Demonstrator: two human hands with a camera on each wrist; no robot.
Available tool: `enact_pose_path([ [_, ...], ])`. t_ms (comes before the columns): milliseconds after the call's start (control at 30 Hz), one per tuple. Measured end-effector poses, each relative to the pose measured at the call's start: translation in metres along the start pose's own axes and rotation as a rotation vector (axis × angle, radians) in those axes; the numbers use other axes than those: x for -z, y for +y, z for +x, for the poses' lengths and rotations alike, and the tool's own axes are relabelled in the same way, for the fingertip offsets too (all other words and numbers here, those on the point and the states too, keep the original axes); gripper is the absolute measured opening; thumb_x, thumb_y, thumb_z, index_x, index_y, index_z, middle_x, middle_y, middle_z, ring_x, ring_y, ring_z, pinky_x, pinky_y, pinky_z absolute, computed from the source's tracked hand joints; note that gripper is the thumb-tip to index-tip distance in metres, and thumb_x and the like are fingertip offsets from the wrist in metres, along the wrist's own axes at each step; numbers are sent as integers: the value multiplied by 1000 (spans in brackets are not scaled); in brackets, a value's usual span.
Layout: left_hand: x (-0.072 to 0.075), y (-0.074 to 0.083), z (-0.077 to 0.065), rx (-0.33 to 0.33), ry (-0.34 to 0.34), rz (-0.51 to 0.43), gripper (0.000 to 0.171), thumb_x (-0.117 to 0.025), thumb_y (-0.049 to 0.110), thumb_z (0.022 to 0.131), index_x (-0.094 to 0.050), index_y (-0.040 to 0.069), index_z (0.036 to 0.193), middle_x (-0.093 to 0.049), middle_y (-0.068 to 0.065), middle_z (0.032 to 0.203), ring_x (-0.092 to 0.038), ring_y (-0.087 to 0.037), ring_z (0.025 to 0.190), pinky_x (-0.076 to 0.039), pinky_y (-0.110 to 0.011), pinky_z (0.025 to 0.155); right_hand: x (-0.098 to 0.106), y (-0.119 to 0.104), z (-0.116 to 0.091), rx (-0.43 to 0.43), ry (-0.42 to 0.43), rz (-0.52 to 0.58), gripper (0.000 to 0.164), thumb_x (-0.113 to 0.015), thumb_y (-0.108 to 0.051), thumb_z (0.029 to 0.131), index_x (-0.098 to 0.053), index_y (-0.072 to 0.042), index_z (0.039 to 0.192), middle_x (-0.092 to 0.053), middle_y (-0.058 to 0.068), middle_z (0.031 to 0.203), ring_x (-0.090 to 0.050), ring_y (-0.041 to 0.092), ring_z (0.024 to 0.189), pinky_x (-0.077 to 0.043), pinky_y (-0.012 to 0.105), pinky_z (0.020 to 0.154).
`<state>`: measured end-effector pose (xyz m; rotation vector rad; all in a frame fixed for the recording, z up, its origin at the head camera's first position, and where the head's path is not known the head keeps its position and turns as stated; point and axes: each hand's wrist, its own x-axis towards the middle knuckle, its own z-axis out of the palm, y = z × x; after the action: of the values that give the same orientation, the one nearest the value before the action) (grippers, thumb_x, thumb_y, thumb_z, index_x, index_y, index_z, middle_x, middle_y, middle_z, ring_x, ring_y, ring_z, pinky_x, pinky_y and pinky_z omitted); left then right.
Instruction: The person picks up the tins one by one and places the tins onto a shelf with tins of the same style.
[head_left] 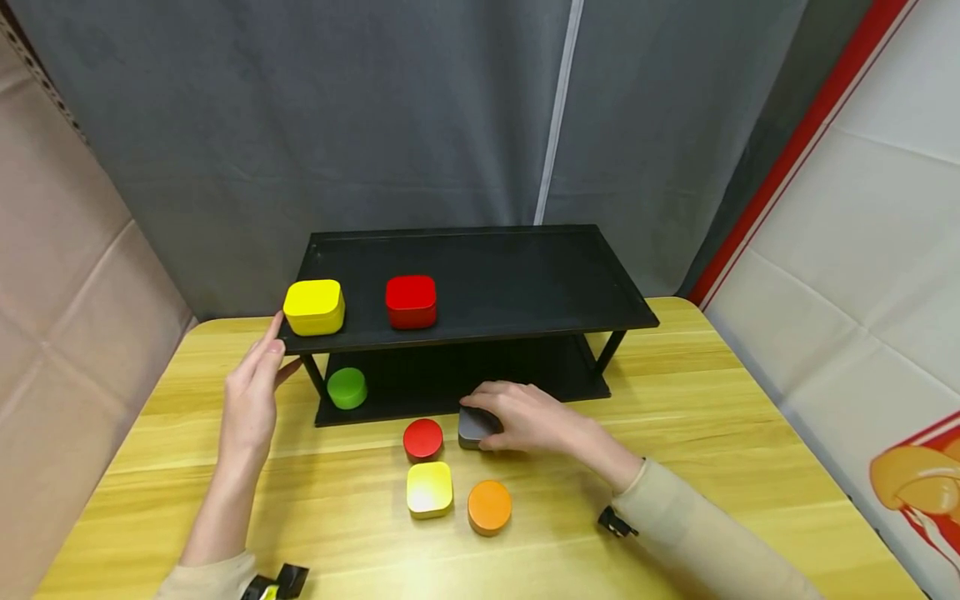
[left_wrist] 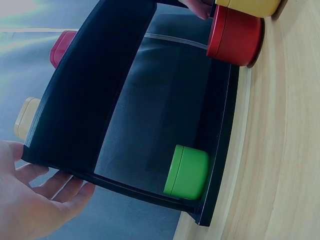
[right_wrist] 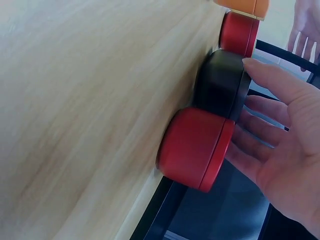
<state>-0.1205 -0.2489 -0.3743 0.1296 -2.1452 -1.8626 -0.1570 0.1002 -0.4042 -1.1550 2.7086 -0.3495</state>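
Note:
My left hand (head_left: 253,392) holds the left front corner of a black two-tier shelf (head_left: 517,283), its thumb at the front edge. My right hand (head_left: 528,417) pinches a dark grey rounded-square box (head_left: 474,425) at the shelf's front, thumb on the near side and fingertips on the far side. In the right wrist view this box (right_wrist: 220,82) stands between two red containers; the larger red container (right_wrist: 192,147) is hidden behind my hand in the head view. A round red container (head_left: 423,439) sits left of the grey box.
On the upper tier are a yellow box (head_left: 314,307), beside my left fingers, and a red box (head_left: 411,302). A round green container (head_left: 347,388) stands on the lower tier's left end. Nearer me on the wooden table (head_left: 337,533) are another yellow box (head_left: 430,489) and a round orange container (head_left: 489,507).

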Motion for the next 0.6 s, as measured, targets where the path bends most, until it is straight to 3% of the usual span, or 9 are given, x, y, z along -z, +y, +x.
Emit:
enact_pose_path([
  [600,0,1,0,10,-8,33,49,-42,37,111,-40,22,157,-32,2,170,-35,-15,154,-51,-6,99,1,0,-4,33,38,-14,54,-79,-33,91,-64,-17,140,-66,2,136,-64,16,115,-62,32,95],
])
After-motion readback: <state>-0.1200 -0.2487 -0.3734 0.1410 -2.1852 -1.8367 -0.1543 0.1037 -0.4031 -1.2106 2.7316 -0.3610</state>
